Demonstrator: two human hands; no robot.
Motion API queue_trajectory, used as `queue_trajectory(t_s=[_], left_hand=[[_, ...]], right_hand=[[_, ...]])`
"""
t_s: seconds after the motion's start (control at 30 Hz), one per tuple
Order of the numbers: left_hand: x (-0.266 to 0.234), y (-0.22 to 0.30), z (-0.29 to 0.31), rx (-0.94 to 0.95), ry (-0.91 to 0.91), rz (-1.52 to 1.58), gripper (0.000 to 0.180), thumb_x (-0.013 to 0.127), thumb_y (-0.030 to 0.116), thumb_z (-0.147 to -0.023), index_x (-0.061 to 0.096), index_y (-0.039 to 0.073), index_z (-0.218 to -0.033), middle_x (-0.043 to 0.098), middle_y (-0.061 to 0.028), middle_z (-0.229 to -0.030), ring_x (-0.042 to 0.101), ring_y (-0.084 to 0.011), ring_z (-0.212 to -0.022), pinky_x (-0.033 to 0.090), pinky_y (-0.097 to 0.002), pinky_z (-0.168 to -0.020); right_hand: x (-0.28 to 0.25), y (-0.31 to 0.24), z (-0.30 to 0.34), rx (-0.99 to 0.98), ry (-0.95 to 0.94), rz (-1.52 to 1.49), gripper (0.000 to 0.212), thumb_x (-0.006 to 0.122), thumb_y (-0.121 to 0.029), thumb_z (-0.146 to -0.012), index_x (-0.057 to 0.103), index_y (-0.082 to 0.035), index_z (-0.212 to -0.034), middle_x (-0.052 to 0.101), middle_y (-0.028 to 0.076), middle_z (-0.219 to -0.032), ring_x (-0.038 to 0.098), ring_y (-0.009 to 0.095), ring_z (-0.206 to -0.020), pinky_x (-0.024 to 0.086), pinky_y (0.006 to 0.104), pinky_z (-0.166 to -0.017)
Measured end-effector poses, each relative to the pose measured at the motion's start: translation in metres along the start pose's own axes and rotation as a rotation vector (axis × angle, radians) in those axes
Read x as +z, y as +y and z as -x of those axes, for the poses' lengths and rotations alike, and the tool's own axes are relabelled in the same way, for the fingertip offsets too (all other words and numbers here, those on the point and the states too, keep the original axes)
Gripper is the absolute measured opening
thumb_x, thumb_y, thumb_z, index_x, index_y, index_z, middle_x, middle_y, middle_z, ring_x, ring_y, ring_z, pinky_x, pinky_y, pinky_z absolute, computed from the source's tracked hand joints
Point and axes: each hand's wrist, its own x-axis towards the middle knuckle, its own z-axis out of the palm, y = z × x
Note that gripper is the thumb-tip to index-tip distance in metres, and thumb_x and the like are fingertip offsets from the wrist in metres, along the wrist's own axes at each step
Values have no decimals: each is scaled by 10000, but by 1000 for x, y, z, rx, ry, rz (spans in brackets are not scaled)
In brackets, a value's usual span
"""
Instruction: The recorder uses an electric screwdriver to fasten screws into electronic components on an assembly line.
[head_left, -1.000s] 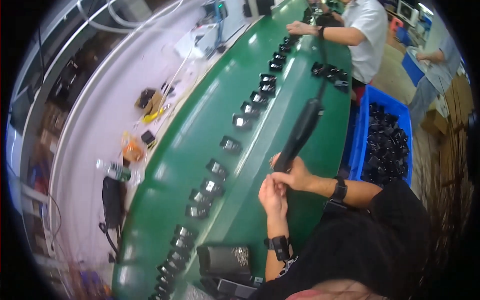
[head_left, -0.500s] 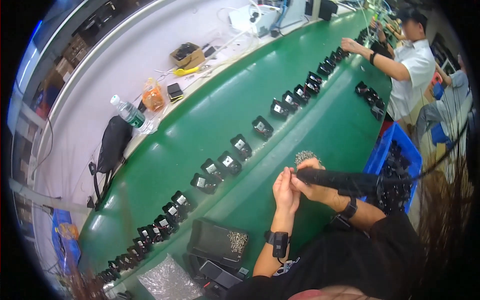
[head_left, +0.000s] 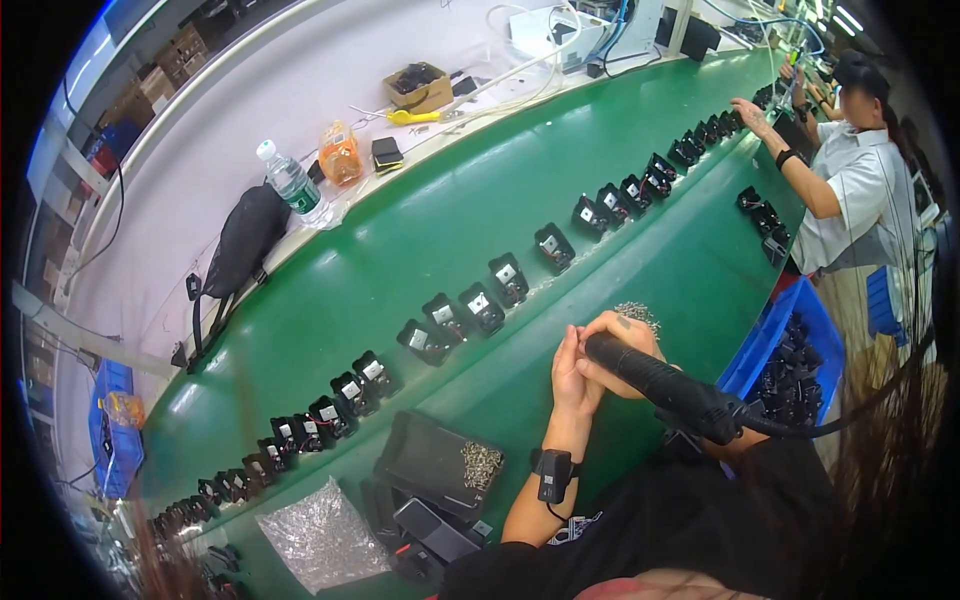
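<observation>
A person's 2 bare hands met above a long, glossy green work surface point(head_left: 340, 310). The right hand point(head_left: 622, 332) was wrapped around the front end of a black, cylindrical, corded power tool point(head_left: 665, 385), which slanted toward the lower right, its black cable curving from the rear. The left hand point(head_left: 574, 378) had its fingers bunched together against the right hand; I could not tell whether they pinched anything. Just beyond the hands lay a loose pile of small, silvery metal screws point(head_left: 642, 317). To the left, a black rectangular plastic tray point(head_left: 420, 460) held more screws point(head_left: 482, 465), with a crinkled clear plastic bag point(head_left: 325, 538) near it. A long diagonal row of black, box-shaped plastic housings point(head_left: 482, 308) crossed the surface. At right stood a blue plastic crate point(head_left: 822, 335) filled with black parts point(head_left: 790, 378). Along the far edge, a clear, white-capped plastic bottle point(head_left: 288, 180) stood beside a black fabric bag point(head_left: 245, 235). At upper right, a co-worker in a white short-sleeved shirt point(head_left: 862, 185) reached toward the row.
</observation>
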Motion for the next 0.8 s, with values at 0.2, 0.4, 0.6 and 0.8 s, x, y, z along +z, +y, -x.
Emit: queue_trajectory(t_s=[0.2,0.4,0.6,0.8], left_hand=[[43,-14,0,-44,67,-235,330,456,313,-1022,611,26,-1075,661,-119,-1069,627,-224,-996,488,-376,-909],[49,-7,3,-19,-68,-204,351,437,320,-1031,564,14,-1147,634,-91,-986,607,-121,-782,512,-249,-680],[33,-21,7,-149,-75,-406,266,448,309,-1035,576,76,-1054,653,11,-871,569,-28,-612,416,-185,-457],[24,-16,1,-198,-86,-373,267,457,324,-1031,579,87,-1024,621,23,-823,556,-37,-600,424,-178,-471]], right_hand=[[-30,14,15,52,34,-97,316,740,-200,-711,616,-70,-971,646,96,-839,670,262,-769,523,355,-685],[-20,37,10,342,-7,-711,229,742,-117,-739,631,-11,-908,672,48,-804,642,133,-770,510,288,-699],[-44,35,23,644,89,-656,247,719,-194,-747,628,24,-820,636,61,-660,613,152,-607,490,310,-590],[-34,35,10,594,81,-438,311,715,-265,-763,625,-13,-922,628,68,-674,612,161,-608,484,318,-599]])
